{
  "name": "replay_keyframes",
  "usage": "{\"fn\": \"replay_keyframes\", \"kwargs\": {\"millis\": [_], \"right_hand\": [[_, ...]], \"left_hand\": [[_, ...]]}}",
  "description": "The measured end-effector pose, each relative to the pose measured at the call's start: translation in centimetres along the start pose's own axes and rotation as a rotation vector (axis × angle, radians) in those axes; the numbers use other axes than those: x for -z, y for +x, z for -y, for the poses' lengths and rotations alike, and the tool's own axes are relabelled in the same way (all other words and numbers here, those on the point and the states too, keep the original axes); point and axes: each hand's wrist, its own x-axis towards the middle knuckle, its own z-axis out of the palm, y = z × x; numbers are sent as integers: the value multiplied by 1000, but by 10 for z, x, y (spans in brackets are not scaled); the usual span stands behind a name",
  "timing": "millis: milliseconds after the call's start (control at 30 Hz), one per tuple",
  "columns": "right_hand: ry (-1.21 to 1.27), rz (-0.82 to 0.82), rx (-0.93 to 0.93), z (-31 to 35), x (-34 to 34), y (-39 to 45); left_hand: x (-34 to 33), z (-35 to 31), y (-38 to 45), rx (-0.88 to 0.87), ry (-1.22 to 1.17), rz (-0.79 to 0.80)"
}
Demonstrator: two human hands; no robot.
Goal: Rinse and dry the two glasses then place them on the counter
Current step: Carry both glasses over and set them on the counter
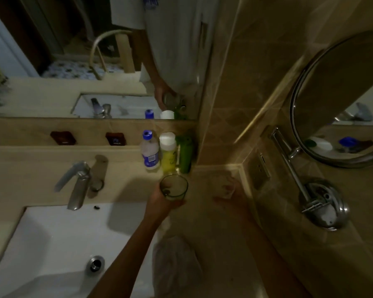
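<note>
Head view, dim lighting. The left hand [159, 203] grips a clear glass [174, 187] from below and the side, holding it upright just above the beige counter [213, 233], at about 1 o'clock from the white sink [52, 244]. The right hand [230, 194] is blurred; it appears wrapped around a second glass [228, 186] near the side wall, at 3 o'clock from the first glass, but whether the grip is firm cannot be told. The two glasses are near each other, not touching. Directly at 12 o'clock from the held glass stand three bottles in a row against the ledge: a clear bottle with blue cap [150, 150], a yellow bottle with white cap [168, 152], and a green bottle [185, 153]. The chrome faucet [78, 183] sits at 12 o'clock of the sink, its drain [95, 263] visible in the basin. A crumpled plastic bag [174, 265] lies on the counter at 6 o'clock from the held glass. A round mirror [340, 100] is mounted on the right wall.
</note>
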Motion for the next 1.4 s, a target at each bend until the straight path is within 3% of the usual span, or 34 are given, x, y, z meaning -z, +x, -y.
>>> {"fn": "replay_keyframes", "kwargs": {"millis": [200,400,767,967,1200,1400], "right_hand": [[-109,173,157,18,-12,-31],[53,297,201,38,-56,-80],[58,511,260,74,-200,-189],[85,588,262,99,-291,-248],[74,634,261,116,-373,-270],[50,615,238,129,-427,-230]], "left_hand": [[44,1,-66,-79,-28,-174],[104,17,-130,-105,-62,-324],[262,78,-214,-101,-99,-521],[360,111,-256,-104,-109,-538],[438,127,-256,-118,-159,-580],[483,121,-202,-141,-198,-568]]}}
